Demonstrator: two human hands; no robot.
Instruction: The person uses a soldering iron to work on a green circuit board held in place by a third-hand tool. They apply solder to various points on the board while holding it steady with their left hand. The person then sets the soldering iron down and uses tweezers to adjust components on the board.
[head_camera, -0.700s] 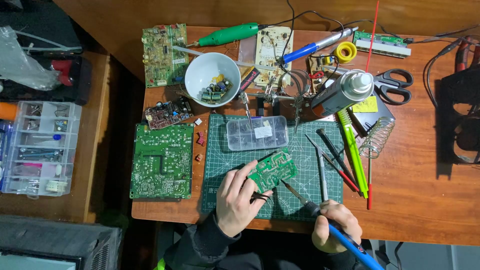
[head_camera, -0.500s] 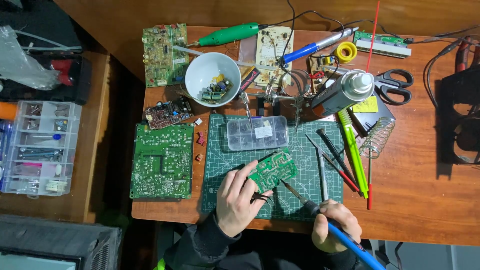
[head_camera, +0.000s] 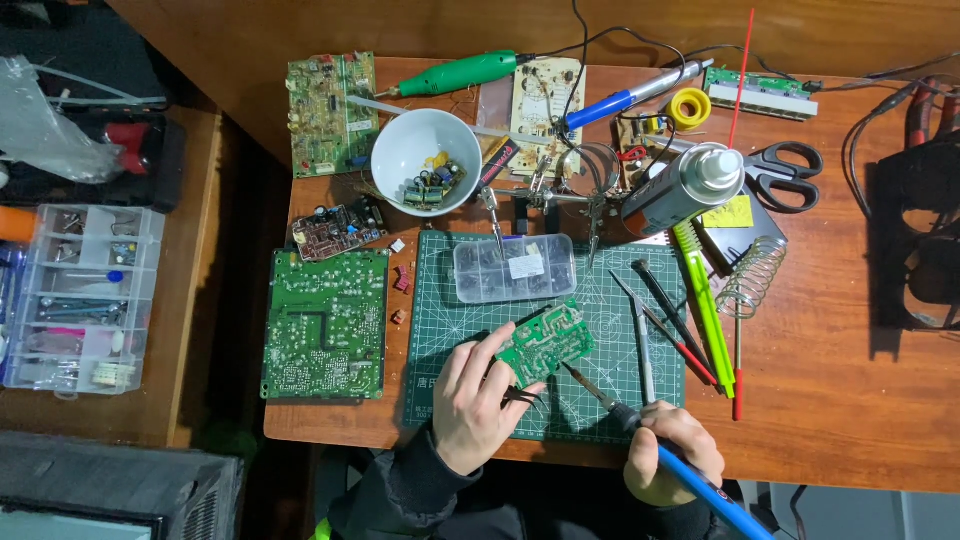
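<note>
Steadying a small green circuit board (head_camera: 545, 343) tilted on the cutting mat (head_camera: 450, 300), the left hand (head_camera: 478, 400) pinches its edge; right hand (head_camera: 668, 455), fist closed, aims a blue soldering iron (head_camera: 640, 428) just beside it.

Two bare hands, left hand (head_camera: 478, 400) and right hand (head_camera: 672, 455), no gloves, rings or watch visible. Dark, loose long sleeves bunched at both wrists, near edge of view.

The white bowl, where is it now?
In the head view, the white bowl stands upper left on the wooden table, right of a green circuit board.
</note>
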